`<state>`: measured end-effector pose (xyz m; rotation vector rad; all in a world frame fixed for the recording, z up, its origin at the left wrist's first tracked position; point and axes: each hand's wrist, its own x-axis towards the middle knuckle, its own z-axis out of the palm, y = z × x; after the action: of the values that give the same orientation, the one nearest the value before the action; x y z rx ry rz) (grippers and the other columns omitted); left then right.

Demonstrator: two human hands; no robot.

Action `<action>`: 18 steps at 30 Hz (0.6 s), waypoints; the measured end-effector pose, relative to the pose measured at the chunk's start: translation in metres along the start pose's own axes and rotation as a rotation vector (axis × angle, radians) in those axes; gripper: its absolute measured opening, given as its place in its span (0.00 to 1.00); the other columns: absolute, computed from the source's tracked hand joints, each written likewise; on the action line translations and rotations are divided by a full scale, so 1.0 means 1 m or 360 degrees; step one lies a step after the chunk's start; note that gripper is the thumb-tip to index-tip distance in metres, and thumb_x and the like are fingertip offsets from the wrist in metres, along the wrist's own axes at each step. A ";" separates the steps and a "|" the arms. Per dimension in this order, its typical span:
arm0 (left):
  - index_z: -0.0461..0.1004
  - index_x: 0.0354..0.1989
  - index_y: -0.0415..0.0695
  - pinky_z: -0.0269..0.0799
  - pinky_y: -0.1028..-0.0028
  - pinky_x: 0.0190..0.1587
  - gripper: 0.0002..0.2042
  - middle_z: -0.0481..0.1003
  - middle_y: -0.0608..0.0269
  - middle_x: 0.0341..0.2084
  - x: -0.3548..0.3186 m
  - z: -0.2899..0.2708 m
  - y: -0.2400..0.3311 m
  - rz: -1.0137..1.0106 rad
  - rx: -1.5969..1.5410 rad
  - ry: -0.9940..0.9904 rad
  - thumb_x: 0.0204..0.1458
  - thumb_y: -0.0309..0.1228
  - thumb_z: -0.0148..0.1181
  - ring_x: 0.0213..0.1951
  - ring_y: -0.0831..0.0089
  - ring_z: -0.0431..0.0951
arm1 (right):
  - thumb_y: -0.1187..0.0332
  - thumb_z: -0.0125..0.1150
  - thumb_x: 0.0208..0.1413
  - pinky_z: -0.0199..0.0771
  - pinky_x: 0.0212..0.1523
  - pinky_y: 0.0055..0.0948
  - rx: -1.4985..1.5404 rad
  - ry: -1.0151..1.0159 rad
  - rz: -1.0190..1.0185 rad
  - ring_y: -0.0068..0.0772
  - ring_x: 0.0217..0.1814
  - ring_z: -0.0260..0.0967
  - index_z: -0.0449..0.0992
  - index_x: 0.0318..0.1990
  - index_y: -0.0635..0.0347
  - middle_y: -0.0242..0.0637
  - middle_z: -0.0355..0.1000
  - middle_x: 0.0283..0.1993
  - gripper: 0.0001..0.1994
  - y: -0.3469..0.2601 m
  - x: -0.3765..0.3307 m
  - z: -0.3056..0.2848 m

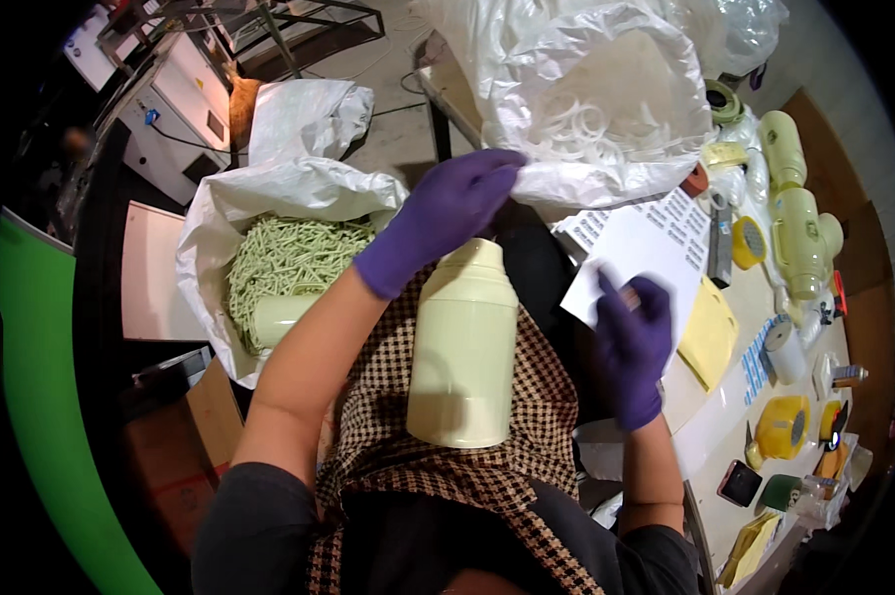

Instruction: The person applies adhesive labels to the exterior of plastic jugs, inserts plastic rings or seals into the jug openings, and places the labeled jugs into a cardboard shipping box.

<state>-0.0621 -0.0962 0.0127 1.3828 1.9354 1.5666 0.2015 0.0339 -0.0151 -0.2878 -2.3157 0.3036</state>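
Observation:
A pale green thermos flask body (pixel 463 359) rests on my checked apron, its neck pointing away from me. Above that neck is my left hand (pixel 451 210) in a purple glove, fingers stretched to the right, their tips beside the rim of a white sack (pixel 591 183). Translucent plastic rings (pixel 586 134) fill part of this sack. My right hand (pixel 634 347), gloved in purple too, hovers over printed white sheets (pixel 634 248). Motion smears its fingers; whether something small is between them I cannot make out.
Left of me, another white sack (pixel 205 223) holds many thin light green pieces (pixel 294 253) and a green cylinder (pixel 279 319). On the right-hand table (pixel 710 466) are yellow paper (pixel 707 335), tape rolls (pixel 783 426), a phone (pixel 740 484) and further green flasks (pixel 796 243).

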 end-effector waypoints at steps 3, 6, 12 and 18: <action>0.68 0.64 0.34 0.65 0.67 0.66 0.21 0.75 0.53 0.58 -0.065 -0.013 -0.003 -0.0079 -0.0010 0.0061 0.71 0.35 0.47 0.61 0.67 0.73 | 0.68 0.71 0.48 0.70 0.38 0.34 0.0048 -0.0208 -0.0114 0.36 0.38 0.66 0.80 0.58 0.36 0.36 0.65 0.45 0.26 -0.045 -0.025 0.024; 0.65 0.66 0.32 0.61 0.68 0.68 0.21 0.71 0.49 0.62 -0.113 0.004 -0.005 -0.0321 -0.0558 0.0178 0.69 0.31 0.48 0.66 0.63 0.69 | 0.65 0.71 0.50 0.66 0.35 0.33 0.0045 -0.0272 -0.0170 0.32 0.36 0.64 0.80 0.59 0.32 0.33 0.64 0.43 0.26 -0.061 -0.032 0.042; 0.56 0.71 0.30 0.52 0.65 0.73 0.24 0.63 0.48 0.69 -0.144 0.009 -0.012 -0.0241 -0.0380 0.0044 0.70 0.30 0.42 0.71 0.61 0.61 | 0.65 0.70 0.51 0.66 0.35 0.32 -0.0060 -0.0322 -0.0192 0.31 0.34 0.64 0.79 0.59 0.32 0.32 0.64 0.44 0.25 -0.065 -0.033 0.047; 0.58 0.71 0.32 0.54 0.65 0.72 0.28 0.64 0.46 0.67 -0.143 0.010 -0.009 -0.0245 -0.0187 0.0071 0.62 0.27 0.53 0.70 0.59 0.62 | 0.65 0.70 0.51 0.66 0.35 0.32 -0.0102 -0.0356 -0.0190 0.31 0.35 0.65 0.79 0.59 0.31 0.32 0.65 0.44 0.26 -0.064 -0.034 0.046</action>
<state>0.0115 -0.2044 -0.0459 1.1333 1.8927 1.6214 0.1837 -0.0425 -0.0500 -0.1527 -2.5547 0.2108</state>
